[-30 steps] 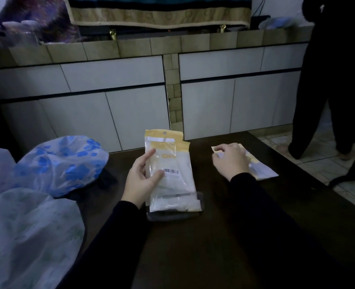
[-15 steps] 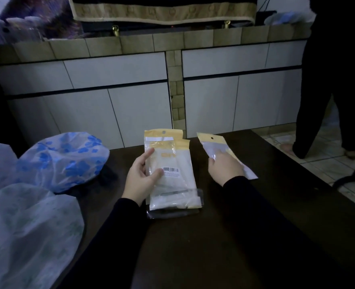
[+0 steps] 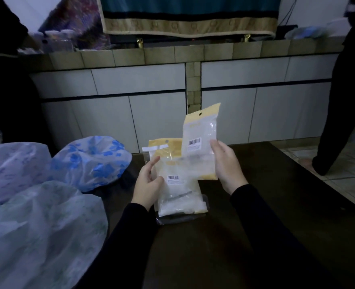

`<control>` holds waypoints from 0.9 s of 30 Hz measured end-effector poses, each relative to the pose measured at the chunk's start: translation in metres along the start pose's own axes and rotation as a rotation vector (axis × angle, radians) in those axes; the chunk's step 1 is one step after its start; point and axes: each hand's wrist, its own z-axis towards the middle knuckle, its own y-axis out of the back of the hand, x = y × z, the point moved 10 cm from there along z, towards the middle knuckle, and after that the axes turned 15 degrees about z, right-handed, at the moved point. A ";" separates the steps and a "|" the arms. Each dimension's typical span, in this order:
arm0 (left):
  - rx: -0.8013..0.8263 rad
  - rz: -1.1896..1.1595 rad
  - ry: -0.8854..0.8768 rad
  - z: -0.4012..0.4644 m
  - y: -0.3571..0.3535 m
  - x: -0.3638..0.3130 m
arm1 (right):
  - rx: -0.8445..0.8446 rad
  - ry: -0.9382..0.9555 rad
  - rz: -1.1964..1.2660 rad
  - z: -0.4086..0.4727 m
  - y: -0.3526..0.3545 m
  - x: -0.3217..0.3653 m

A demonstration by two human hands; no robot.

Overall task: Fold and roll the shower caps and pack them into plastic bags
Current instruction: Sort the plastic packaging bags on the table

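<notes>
The right hand is pinching a single yellow-headed plastic bag by its side edge, lifted above the dark counter. The left hand is gripping the stack of bags resting there. They look feather-light, slick and floppy. The shower caps, soft and billowy, are lying at the left, best gathered by their elastic rims.

Left hand: held low at centre, thumb and forefinger extended and pinched on the left edge of a stack of bags; dark sleeve to wrist. Right hand: raised beside it, fingers curled round the edge of one bag, held upright; dark sleeve to wrist.
</notes>
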 end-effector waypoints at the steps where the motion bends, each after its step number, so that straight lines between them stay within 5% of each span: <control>1: 0.002 -0.009 -0.001 0.001 0.001 0.002 | -0.009 0.007 0.083 0.001 0.002 0.003; 4: 0.023 -0.096 0.037 0.002 -0.001 0.004 | 0.026 -0.074 0.138 0.010 0.000 -0.009; 9: 0.045 -0.340 0.059 0.000 -0.006 -0.005 | 0.145 -0.115 -0.477 0.016 -0.003 -0.055; 16: 0.123 -0.202 -0.117 -0.003 -0.013 -0.019 | 0.111 -0.017 -0.781 0.021 0.005 -0.058; 21: 0.188 -0.235 -0.098 -0.004 -0.018 -0.013 | 0.149 0.072 -0.752 0.017 0.003 -0.055; 27: 0.191 -0.215 -0.140 -0.008 -0.015 -0.024 | 0.195 -0.082 -0.509 0.013 0.003 -0.072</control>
